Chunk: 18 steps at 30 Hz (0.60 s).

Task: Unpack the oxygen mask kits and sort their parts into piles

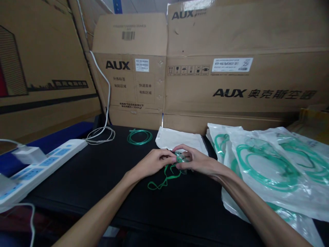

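Observation:
A small clear plastic oxygen mask (182, 157) sits between my two hands over the black table, partly hidden by the fingers. My left hand (155, 164) pinches its left side with thumb and fingertips. Curled around the right side is my right hand (196, 159), thumb below and fingers above. A green elastic strap (164, 181) hangs from the mask and trails in a loop on the table toward the left. Just behind the hands lies a flat white pouch (180, 137). A coil of green tubing (139, 137) rests on the table, apart from both hands.
Several clear-and-white bags (267, 164) with masks and green tubing are piled at the right, beneath my right forearm's outer side. A white power strip (55, 161) with plugs runs along the left. A white cable (109, 89) hangs behind it. Cardboard boxes (190, 82) wall off the back.

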Available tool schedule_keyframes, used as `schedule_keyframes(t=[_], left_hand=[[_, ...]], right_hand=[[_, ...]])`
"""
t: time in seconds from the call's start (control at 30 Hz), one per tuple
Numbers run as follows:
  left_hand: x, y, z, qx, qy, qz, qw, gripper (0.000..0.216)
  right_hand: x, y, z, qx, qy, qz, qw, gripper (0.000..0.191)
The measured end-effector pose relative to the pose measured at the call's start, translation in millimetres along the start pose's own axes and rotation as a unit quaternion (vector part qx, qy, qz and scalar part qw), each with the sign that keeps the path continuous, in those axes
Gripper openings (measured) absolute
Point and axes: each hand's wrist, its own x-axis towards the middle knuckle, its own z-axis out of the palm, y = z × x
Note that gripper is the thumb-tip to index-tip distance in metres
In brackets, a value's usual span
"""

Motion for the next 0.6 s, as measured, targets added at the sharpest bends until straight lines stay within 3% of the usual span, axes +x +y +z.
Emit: schedule_keyframes(t=[0.27,0.4,0.6], left_hand=[[-3,6,4,0.064,0.005,0.048,0.997,0.024],[-1,3,4,0.089,0.007,0.097,0.991,0.022],[-2,3,1,0.177,0.04,0.125,0.975,0.025]], right_hand=[[2,3,-1,-0.096,-0.005,-0.061,0.994,0.032],[0,-3,2,-0.113,-0.007,-0.059,0.992,0.021],[0,-3,3,-0.11,0.015,-0.045,0.993,0.022]])
